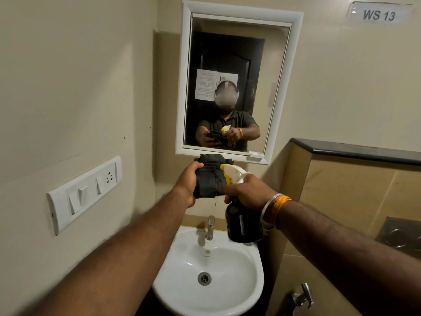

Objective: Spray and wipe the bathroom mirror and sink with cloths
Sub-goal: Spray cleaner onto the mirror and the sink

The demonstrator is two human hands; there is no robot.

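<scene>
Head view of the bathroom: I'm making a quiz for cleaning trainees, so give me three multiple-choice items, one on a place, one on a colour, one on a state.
1. Where is the spray bottle?
A. On the sink rim
B. Held in the air above the sink
C. On the dark ledge

2. What colour is the cloth?
A. White
B. Yellow
C. Dark grey

3. What is the left hand doing?
A. Holding the folded cloth
B. Turning the tap
C. Hanging free

Answers:
1. B: the right hand has its grip round the bottle's neck, and the bottle hangs over the white sink, near the tap.
2. C: the cloth is dark grey, set against the bottle's white and yellow spray head.
3. A: its fingers curl round the cloth just below the mirror, with the nozzle right against the cloth.
</scene>
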